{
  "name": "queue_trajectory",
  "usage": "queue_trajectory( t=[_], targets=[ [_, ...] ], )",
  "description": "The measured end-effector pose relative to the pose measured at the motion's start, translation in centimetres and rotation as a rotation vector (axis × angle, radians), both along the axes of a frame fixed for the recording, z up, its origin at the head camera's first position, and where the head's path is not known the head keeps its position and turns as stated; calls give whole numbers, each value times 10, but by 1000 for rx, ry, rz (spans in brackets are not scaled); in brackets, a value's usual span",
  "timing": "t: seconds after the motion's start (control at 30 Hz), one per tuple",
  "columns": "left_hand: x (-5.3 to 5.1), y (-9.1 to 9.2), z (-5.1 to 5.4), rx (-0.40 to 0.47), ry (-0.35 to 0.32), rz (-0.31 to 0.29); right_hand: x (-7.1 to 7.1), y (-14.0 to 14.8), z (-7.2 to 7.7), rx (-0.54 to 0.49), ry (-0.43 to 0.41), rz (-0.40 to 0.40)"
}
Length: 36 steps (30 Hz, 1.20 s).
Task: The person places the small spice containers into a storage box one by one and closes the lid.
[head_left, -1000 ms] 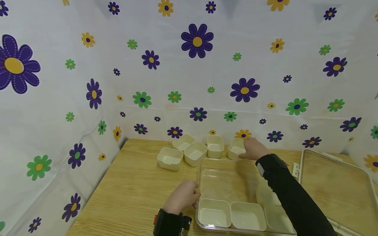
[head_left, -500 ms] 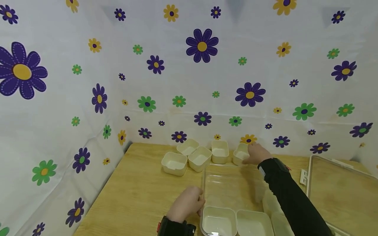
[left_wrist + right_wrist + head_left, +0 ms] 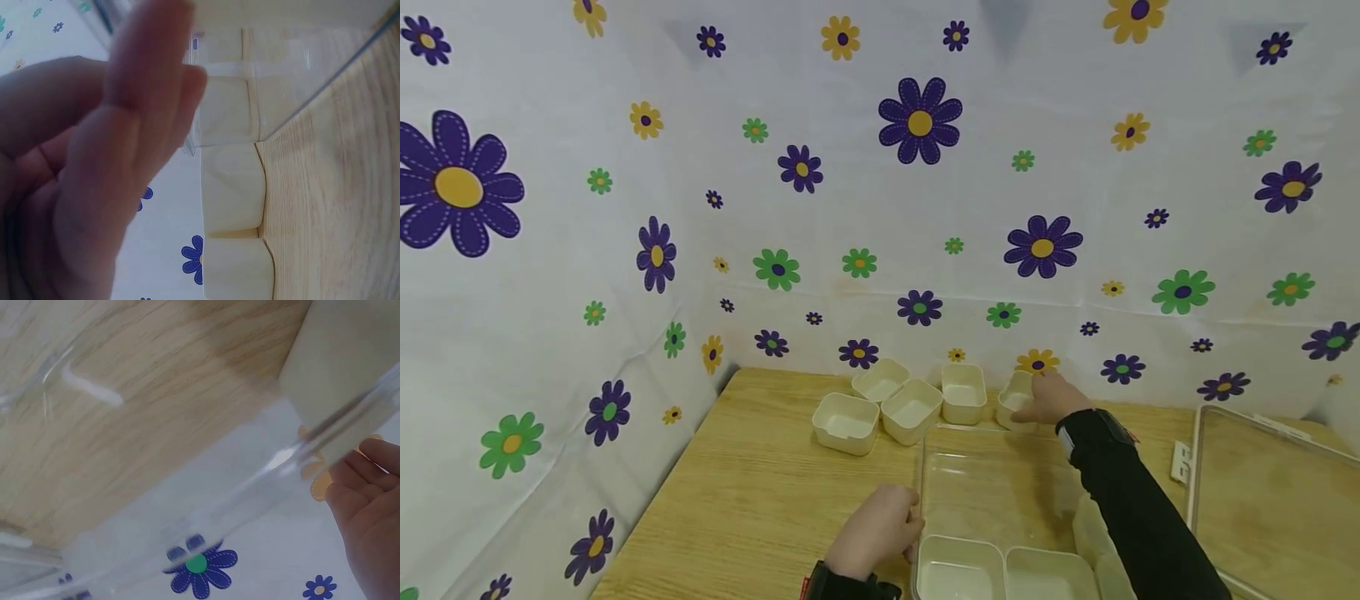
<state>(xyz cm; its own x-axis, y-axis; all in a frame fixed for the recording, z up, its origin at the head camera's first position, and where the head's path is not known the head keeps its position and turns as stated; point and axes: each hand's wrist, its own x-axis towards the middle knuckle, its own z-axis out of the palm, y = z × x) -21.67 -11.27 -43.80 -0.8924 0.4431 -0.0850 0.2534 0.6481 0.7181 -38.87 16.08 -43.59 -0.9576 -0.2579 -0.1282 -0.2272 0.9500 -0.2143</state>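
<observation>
A clear plastic box [image 3: 977,492] stands on the table with cream bins [image 3: 961,571] along its near side. More cream bins sit inside its right side, partly behind my right forearm. At the box's left rim, my left hand [image 3: 876,529] grips the edge with curled fingers. Beyond the far rim, my right hand [image 3: 1052,398] grips a small cream bin [image 3: 1015,398] by its right side, thumb at the near side. Through the clear wall, the right wrist view shows that bin [image 3: 350,369] beside my right hand [image 3: 372,512]; its fingertips are partly hidden.
Several loose cream bins [image 3: 912,412] stand in a cluster behind and left of the box. A clear lid [image 3: 1270,492] with white clips [image 3: 1181,461] lies to the right. A flower-patterned white sheet [image 3: 850,208] hangs behind the wooden table [image 3: 730,500].
The head view has tilted up a little, so the scene sits lower. My right hand covers slightly more of the bin at the back. The left hand stays at the box's rim.
</observation>
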Motion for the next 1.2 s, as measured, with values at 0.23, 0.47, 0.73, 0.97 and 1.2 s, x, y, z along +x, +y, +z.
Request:
queue_trajectory(
  t=[0.23,0.47,0.73,0.97,1.2],
  targets=[
    [2,-1,1,-8,41,-7,2,-1,1,-90,-33,-14],
    [3,0,2,-4,29,-4,3,3,0,-97,-41,-34],
    [2,-1,1,-22,68,-5,4,3,0,-63,-31,-39],
    [2,-1,0,-24,74,-7,4,3,0,-35,-19,-58],
    [3,-1,1,-29,79,-3,6,3,-3,-21,29,-56]
  ],
)
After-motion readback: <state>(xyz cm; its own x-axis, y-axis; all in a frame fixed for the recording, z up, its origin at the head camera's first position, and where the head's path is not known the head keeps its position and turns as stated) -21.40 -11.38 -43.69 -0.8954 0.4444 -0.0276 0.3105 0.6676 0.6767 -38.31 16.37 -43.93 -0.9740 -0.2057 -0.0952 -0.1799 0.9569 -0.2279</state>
